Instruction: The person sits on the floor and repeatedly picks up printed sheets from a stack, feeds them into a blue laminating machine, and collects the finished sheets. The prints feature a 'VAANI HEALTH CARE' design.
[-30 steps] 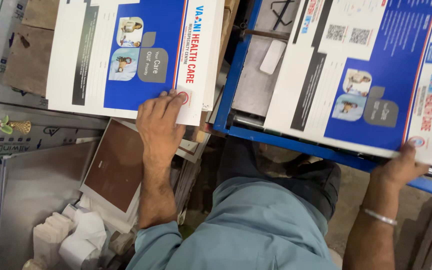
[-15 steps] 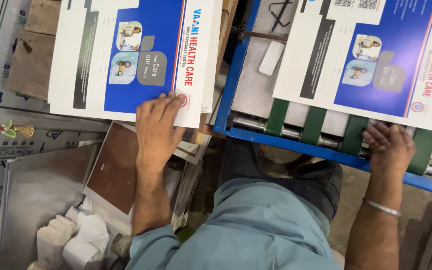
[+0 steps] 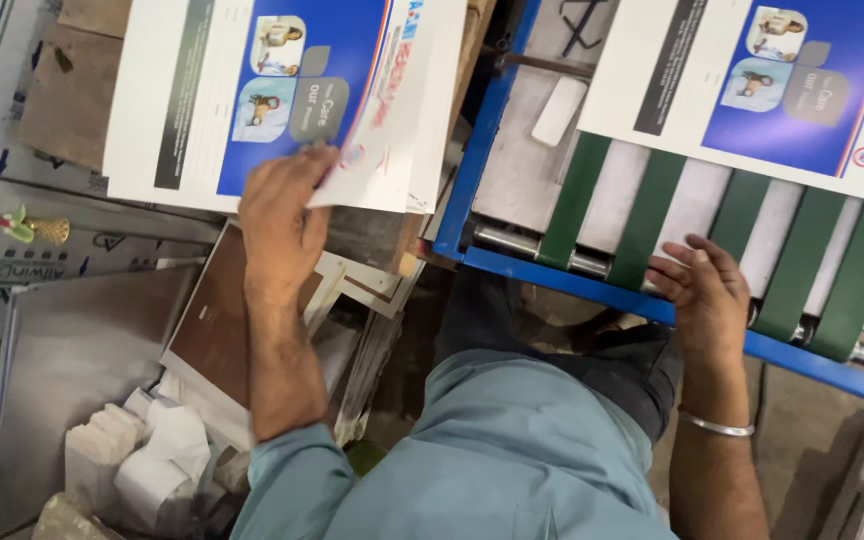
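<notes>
1. While the left hand (image 3: 277,215) curls round the near right corner of the top printed sheet (image 3: 262,90), thumb and fingers are pinched on that corner, which lifts and bends up off the stack of sheets (image 3: 432,130) below.
2. Left of that arm lie a grey metal tray (image 3: 72,350) and some white folded paper wads (image 3: 142,460), well apart from the work.
3. Between the arms stands the blue frame (image 3: 482,130) of the feeder, with its near rail crossing in front of the person's lap.
4. Further right, green belts (image 3: 642,220) run over rollers, and a second printed sheet (image 3: 762,90) lies flat on them, away from the person.
5. The right hand (image 3: 702,295) rests at the near rail, fingers loosely spread and holding nothing, touching the belt edge.
6. Judged from this, the step in hand is peeling one sheet from the stack; the next move calls for lifting it clear singly and laying it square on the belts.
</notes>
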